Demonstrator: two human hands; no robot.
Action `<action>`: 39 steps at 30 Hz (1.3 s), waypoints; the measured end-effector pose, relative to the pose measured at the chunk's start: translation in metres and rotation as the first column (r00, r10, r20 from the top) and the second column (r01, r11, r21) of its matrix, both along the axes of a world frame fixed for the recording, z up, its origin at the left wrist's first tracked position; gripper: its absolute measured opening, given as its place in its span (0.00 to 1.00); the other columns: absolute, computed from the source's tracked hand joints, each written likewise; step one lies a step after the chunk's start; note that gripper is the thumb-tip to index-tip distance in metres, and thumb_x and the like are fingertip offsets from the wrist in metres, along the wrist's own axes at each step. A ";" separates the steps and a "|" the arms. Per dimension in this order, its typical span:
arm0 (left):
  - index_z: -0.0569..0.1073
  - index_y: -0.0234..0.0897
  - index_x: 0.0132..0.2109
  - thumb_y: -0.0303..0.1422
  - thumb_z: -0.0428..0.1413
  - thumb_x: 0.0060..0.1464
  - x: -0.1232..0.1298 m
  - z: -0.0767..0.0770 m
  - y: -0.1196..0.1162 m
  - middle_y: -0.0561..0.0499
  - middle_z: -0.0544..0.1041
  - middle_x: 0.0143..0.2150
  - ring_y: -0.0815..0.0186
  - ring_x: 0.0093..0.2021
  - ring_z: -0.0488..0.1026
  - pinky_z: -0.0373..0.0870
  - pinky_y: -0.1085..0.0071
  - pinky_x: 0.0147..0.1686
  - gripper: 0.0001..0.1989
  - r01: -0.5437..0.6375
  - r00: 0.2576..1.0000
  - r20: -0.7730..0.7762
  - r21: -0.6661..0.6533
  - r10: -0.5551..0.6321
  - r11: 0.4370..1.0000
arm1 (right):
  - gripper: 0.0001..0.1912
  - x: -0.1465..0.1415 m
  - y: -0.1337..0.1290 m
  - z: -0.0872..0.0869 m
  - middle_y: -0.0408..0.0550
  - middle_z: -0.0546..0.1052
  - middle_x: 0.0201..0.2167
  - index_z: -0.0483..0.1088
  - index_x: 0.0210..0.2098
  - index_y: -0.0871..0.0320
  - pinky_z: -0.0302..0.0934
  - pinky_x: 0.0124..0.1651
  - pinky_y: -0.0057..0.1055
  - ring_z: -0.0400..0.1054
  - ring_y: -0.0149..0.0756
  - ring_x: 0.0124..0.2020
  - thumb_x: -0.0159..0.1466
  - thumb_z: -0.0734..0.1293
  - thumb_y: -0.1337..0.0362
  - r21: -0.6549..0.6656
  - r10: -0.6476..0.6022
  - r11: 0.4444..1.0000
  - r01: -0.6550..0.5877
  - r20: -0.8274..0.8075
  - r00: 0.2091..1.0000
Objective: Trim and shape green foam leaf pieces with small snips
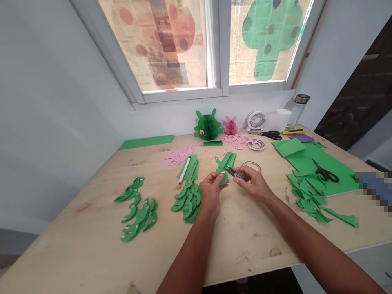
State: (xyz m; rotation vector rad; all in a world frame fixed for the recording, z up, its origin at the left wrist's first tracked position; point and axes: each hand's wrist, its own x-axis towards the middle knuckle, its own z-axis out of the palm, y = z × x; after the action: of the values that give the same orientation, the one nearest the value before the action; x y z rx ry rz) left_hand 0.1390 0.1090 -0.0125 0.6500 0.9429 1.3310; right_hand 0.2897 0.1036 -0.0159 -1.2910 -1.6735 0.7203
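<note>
My left hand [213, 185] is closed on a small rounded piece of green paper [225, 178], pinched between thumb and fingers. Close beside it, my right hand [251, 182] grips a small pair of scissors [233, 172] with greyish-blue handles, their blades pointing toward the paper. Just beyond the blades lie green paper strips [227, 160]. A heap of curved green paper cutouts [187, 202] rests to the left of my left hand. Farther left, more curved green cutouts [139, 220] bear small white patches.
Green scraps [308, 194] and black scissors [326, 172] lie right, by green sheets [333, 171]. A white pen [184, 170] rests on strips. Behind are pink cutouts [179, 155], tape rolls [255, 144], green [208, 126] and pink [230, 126] paper figures, a fan [256, 121] and a bottle [297, 112].
</note>
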 end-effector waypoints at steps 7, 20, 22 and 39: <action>0.68 0.33 0.26 0.33 0.64 0.35 -0.001 0.004 -0.002 0.54 0.72 0.25 0.70 0.26 0.72 0.69 0.71 0.31 0.13 0.001 0.998 0.069 0.020 -0.002 1.000 | 0.15 -0.002 -0.001 -0.001 0.47 0.70 0.31 0.71 0.42 0.58 0.57 0.29 0.28 0.62 0.31 0.28 0.57 0.66 0.59 0.043 0.060 0.997 -0.061 0.011 0.998; 0.68 0.33 0.27 0.32 0.63 0.36 -0.003 0.005 -0.002 0.53 0.73 0.28 0.69 0.29 0.72 0.69 0.71 0.31 0.11 -0.007 0.995 0.105 0.038 0.003 0.999 | 0.13 -0.007 -0.008 0.006 0.46 0.69 0.32 0.70 0.43 0.57 0.56 0.30 0.27 0.62 0.32 0.31 0.59 0.65 0.61 0.120 0.063 0.990 -0.071 0.066 0.996; 0.68 0.33 0.26 0.31 0.63 0.36 -0.003 0.005 -0.002 0.53 0.73 0.28 0.70 0.29 0.71 0.69 0.71 0.31 0.11 -0.012 0.994 0.112 0.044 0.007 0.999 | 0.13 -0.007 -0.008 0.007 0.46 0.69 0.31 0.71 0.43 0.57 0.56 0.31 0.28 0.62 0.32 0.30 0.59 0.65 0.61 0.131 0.066 0.988 -0.076 0.075 0.995; 0.68 0.33 0.26 0.32 0.65 0.35 -0.005 0.007 -0.004 0.52 0.74 0.27 0.70 0.29 0.71 0.71 0.70 0.34 0.13 0.069 0.993 0.096 0.076 -0.076 0.995 | 0.12 -0.005 -0.008 0.009 0.47 0.69 0.32 0.71 0.41 0.57 0.56 0.30 0.29 0.63 0.33 0.31 0.59 0.65 0.61 0.148 0.067 0.986 -0.076 0.063 0.996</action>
State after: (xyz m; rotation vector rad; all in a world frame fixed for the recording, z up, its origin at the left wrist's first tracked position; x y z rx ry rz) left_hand 0.1343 0.1055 -0.0053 0.6618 0.7878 1.3250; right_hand 0.2852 0.0955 -0.0071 -1.1605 -1.7926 0.5911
